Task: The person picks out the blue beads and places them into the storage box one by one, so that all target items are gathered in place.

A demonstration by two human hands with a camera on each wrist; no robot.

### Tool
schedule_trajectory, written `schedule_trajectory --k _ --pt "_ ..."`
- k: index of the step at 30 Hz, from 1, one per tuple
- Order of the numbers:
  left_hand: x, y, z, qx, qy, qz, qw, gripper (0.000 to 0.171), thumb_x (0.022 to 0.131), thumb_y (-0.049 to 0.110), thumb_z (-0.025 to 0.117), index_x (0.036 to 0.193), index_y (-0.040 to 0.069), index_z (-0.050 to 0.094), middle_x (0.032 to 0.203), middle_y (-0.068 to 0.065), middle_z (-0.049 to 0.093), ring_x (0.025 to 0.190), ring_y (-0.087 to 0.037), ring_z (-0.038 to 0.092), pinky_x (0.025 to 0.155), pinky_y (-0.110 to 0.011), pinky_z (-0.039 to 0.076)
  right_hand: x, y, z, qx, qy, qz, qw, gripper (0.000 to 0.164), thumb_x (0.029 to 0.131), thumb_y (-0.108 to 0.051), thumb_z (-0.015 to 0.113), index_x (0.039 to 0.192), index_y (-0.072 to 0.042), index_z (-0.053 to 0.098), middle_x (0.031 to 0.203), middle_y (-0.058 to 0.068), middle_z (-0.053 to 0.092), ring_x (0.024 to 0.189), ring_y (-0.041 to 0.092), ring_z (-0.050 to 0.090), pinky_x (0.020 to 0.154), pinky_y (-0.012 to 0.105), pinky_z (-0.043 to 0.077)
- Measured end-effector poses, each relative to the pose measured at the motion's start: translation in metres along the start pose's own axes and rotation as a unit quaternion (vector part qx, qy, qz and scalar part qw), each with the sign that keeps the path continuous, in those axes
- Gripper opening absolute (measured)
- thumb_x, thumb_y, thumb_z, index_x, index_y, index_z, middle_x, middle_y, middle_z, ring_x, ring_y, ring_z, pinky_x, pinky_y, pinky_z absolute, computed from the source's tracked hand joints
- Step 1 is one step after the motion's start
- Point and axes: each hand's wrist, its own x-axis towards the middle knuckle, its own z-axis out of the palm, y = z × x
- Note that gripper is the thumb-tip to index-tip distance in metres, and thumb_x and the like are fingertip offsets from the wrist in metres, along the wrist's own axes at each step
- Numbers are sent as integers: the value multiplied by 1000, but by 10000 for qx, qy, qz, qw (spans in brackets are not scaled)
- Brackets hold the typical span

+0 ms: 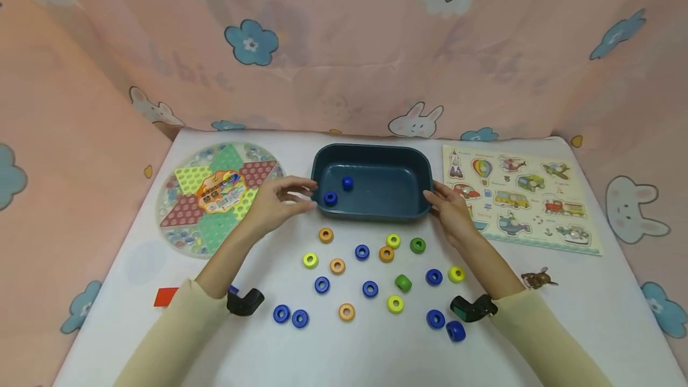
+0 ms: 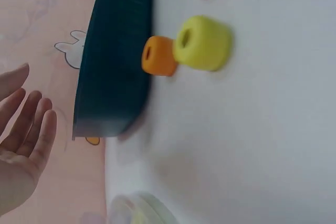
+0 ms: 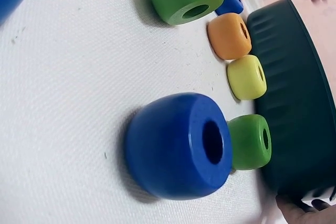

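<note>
A dark teal tray [image 1: 376, 211] stands at the back middle of the table, with two blue beads [image 1: 347, 183] inside toward its left end. My right hand [image 1: 454, 214] holds the tray's right end, thumb at the rim; some of its fingers are hidden behind the wall. In the right wrist view, fingertips [image 3: 294, 211] show at the tray's end. Beside the left end is my left hand [image 1: 276, 203], its fingers loosely extended. The left wrist view shows that hand [image 2: 23, 145] apart from the tray wall [image 2: 110, 61], with nothing held.
Several blue, orange [image 1: 346, 312], yellow [image 1: 395, 304] and green [image 1: 417, 245] beads lie scattered in front of the tray. A round Chinese checkers board [image 1: 185, 211] is at the left, a picture puzzle board [image 1: 529, 202] at the right. A red piece [image 1: 165, 297] lies near the left sleeve.
</note>
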Motion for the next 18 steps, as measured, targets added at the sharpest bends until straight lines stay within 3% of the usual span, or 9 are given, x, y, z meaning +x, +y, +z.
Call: schedule_trajectory --k 4,7,10,14,18 --pt "-56 -8 -3 -60 -187 -66 9998 37 77 5 75 112 3 64 109 -8 64 97 -27 58 82 -39 51 0 0 1 -17 -52 16 10000 54 98 -15 46 145 -2 23 146 14 29 130 23 33 105 38 32" --pt "-101 -15 -2 136 -345 -430 9984 38 74 9 78 110 7 65 107 -3 64 96 -24 58 81 -38 50 0 1 2 -48 -87 29 9999 54 98 -16 46 145 -1 23 147 14 29 130 23 33 105 38 32" --pt "-138 -23 2 541 -464 -995 9925 38 71 17 80 107 14 67 103 4 66 94 -18 59 81 -32 50 0 0 1 -35 -71 -20 10000 53 98 -15 45 145 -1 23 147 15 28 130 24 33 104 38 32" --pt "-171 -31 11 880 -479 -1370 9855 37 69 22 82 104 20 69 101 10 65 92 -12 58 80 -27 49 0 0 0 -14 -20 70 10000 54 98 -16 46 145 -2 22 147 14 28 131 25 33 105 38 31" --pt "-191 -40 21 937 -114 -1259 9875 37 68 17 82 102 22 70 99 13 64 90 -10 58 77 -23 49 0 -1 -2 17 23 167 9999 55 98 -17 47 145 -4 23 147 14 28 130 25 33 105 37 31"
